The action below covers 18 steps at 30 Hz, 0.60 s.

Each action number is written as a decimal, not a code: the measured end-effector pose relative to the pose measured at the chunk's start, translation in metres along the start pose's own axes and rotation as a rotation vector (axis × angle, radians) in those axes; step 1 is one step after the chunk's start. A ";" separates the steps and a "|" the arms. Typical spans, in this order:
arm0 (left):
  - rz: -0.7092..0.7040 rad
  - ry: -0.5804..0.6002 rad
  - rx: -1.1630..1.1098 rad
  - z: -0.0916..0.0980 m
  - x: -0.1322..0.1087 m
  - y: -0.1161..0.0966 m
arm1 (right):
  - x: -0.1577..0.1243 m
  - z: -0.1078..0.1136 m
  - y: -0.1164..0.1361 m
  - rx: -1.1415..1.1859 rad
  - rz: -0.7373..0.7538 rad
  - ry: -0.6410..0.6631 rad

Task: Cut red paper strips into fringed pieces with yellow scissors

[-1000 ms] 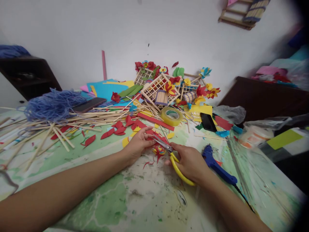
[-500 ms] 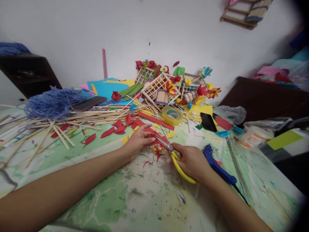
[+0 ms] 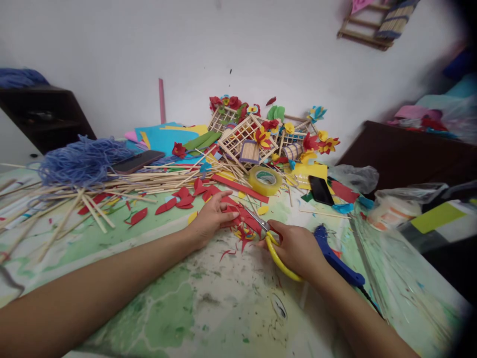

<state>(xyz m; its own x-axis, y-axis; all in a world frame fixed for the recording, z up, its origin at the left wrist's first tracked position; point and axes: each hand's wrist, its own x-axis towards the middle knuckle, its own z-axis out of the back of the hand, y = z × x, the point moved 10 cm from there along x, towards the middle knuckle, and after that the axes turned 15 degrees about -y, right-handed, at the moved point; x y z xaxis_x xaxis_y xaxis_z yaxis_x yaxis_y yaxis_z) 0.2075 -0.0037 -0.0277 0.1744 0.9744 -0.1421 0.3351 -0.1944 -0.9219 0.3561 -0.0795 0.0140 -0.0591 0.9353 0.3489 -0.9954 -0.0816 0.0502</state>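
Note:
Near the table's middle, my left hand (image 3: 211, 220) is closed on a piece of red paper (image 3: 246, 218) between thumb and fingers. A pair of scissors (image 3: 276, 254) with yellow handles sits in my right hand (image 3: 300, 248), its fingers wrapped round the grips. The metal blades point up and left, lying against the red paper; whether they are parted is hard to make out. Red and yellow paper scraps (image 3: 244, 239) lie on the table below the blades. Left of my left hand are several cut red paper petals (image 3: 183, 198).
A roll of clear tape (image 3: 265, 181) lies beyond my hands, before stick frames (image 3: 249, 136) with paper flowers. Thin wooden sticks (image 3: 149, 186) and a blue string heap (image 3: 84, 160) spread leftward. A blue glue gun (image 3: 337, 258) and a black phone (image 3: 321, 190) are right.
The red paper has turned, showing more of its flat face between my hands. The scissors have shifted slightly right along it. The view has tilted a little.

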 end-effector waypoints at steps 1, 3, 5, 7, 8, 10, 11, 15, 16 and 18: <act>0.000 0.003 -0.003 -0.001 -0.001 0.000 | 0.000 0.000 0.000 0.001 0.001 -0.001; -0.001 0.006 -0.002 -0.002 -0.002 0.000 | 0.000 0.001 0.001 0.007 0.012 -0.004; -0.004 0.023 -0.008 -0.004 -0.003 -0.001 | 0.000 0.003 0.003 0.014 0.025 -0.009; -0.011 0.044 -0.019 -0.006 -0.003 -0.002 | 0.001 0.005 0.005 0.020 0.035 -0.020; -0.014 0.052 -0.024 -0.007 -0.003 -0.003 | 0.001 0.006 0.006 0.024 0.040 -0.025; -0.019 0.063 -0.029 -0.008 -0.003 -0.003 | 0.001 0.006 0.007 0.030 0.050 -0.025; -0.020 0.067 -0.031 -0.008 -0.003 -0.003 | 0.001 0.006 0.008 0.032 0.054 -0.019; -0.033 0.085 -0.042 -0.009 -0.003 -0.003 | 0.000 0.003 0.009 0.037 0.069 0.003; -0.038 0.090 -0.043 -0.009 -0.003 -0.002 | 0.000 0.002 0.010 0.041 0.072 0.004; -0.048 0.098 -0.037 -0.009 -0.003 -0.002 | -0.001 0.002 0.010 0.049 0.071 0.005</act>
<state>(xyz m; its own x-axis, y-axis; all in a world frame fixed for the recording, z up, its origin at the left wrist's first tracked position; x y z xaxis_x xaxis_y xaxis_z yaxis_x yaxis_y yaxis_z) 0.2147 -0.0071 -0.0219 0.2465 0.9672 -0.0606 0.3785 -0.1536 -0.9128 0.3466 -0.0815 0.0160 -0.1304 0.9283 0.3482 -0.9837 -0.1649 0.0711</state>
